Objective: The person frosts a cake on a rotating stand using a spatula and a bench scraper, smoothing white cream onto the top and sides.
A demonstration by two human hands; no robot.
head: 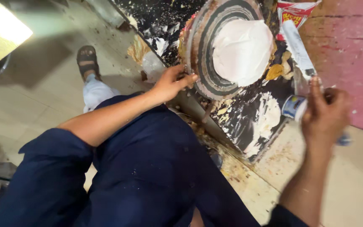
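The left hand (pixel 171 83) pinches the rim of the round ringed turntable (pixel 202 63), while the right hand (pixel 325 111) grips a long flat metal spatula (pixel 297 46) pointing up beside the white frosted cake (pixel 242 50).

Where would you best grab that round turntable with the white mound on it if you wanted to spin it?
Probably at its outer rim, from the near left side. The turntable is a flat disc, so its thin edge suits fingertips, and the white mound fills the middle. The left hand already pinches that edge, while the right hand holds a spatula.

A sandalled foot (pixel 87 61) rests on the tiled floor (pixel 34 101) beside a red-and-white packet (pixel 293 10).
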